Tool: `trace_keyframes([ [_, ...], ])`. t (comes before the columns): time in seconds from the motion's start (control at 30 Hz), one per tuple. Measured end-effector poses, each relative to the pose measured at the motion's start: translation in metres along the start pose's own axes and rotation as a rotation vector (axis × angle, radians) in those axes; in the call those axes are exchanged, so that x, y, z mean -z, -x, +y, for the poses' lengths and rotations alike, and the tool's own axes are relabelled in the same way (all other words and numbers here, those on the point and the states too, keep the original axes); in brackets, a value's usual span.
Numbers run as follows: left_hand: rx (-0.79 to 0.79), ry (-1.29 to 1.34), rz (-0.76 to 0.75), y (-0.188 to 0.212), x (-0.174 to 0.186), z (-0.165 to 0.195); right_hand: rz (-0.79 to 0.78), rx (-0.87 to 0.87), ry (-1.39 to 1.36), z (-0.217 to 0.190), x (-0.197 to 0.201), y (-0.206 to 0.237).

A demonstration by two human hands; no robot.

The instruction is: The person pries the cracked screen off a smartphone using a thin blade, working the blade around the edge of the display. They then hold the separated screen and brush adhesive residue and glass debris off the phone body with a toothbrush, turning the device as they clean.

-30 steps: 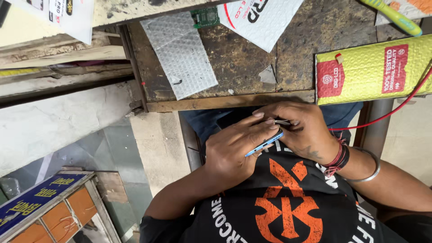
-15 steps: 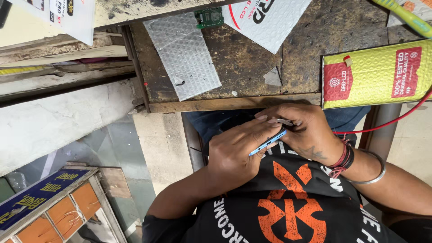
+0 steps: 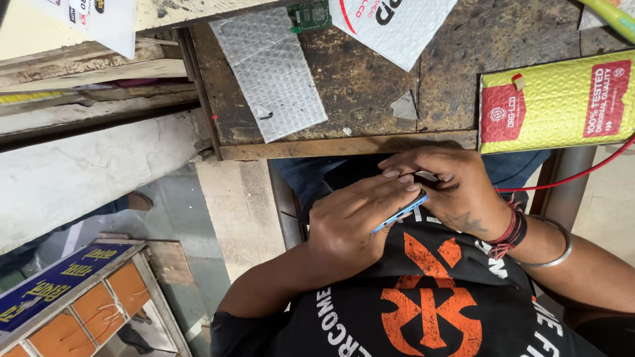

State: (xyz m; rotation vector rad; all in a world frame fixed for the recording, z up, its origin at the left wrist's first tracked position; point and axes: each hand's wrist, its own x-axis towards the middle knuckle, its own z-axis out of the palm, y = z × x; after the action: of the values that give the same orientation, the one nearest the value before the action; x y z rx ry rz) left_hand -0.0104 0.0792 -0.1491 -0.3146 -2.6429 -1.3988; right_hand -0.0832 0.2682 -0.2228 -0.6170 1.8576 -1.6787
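Observation:
Both my hands hold a thin blue-edged phone [image 3: 401, 213] close to my chest, just below the front edge of a worn wooden workbench [image 3: 370, 86]. My left hand [image 3: 354, 225] cups the phone from the left, fingers laid over it. My right hand [image 3: 450, 188] grips its upper end, with red thread bands and a metal bangle on that wrist. Most of the phone is hidden between the hands.
On the bench lie a bubble-wrap sheet [image 3: 271, 73], a small green circuit board [image 3: 309, 14], a white printed packet [image 3: 390, 26] and a yellow padded package [image 3: 555, 99]. A red wire [image 3: 582, 170] runs at right. A pale wall ledge and a blue signboard [image 3: 59, 281] are at left.
The hands and phone stay together in nearly the same place; the view has shifted slightly. No clear change in grip.

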Motion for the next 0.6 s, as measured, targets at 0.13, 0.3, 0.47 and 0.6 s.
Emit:
trace_keyframes([
  [0.13, 0.040, 0.122, -0.045, 0.002, 0.007, 0.003, 0.029, 0.065, 0.127, -0.009, 0.001, 0.003],
  [0.3, 0.064, 0.253, -0.058, 0.009, 0.010, 0.007, 0.066, 0.053, 0.170, -0.021, 0.002, 0.015],
  [0.47, 0.083, 0.404, -0.070, 0.019, 0.009, 0.006, 0.059, 0.082, 0.152, -0.025, 0.000, 0.027],
  [0.6, 0.098, 0.435, -0.083, 0.027, 0.007, 0.006, 0.066, 0.047, 0.166, -0.026, -0.002, 0.037],
])
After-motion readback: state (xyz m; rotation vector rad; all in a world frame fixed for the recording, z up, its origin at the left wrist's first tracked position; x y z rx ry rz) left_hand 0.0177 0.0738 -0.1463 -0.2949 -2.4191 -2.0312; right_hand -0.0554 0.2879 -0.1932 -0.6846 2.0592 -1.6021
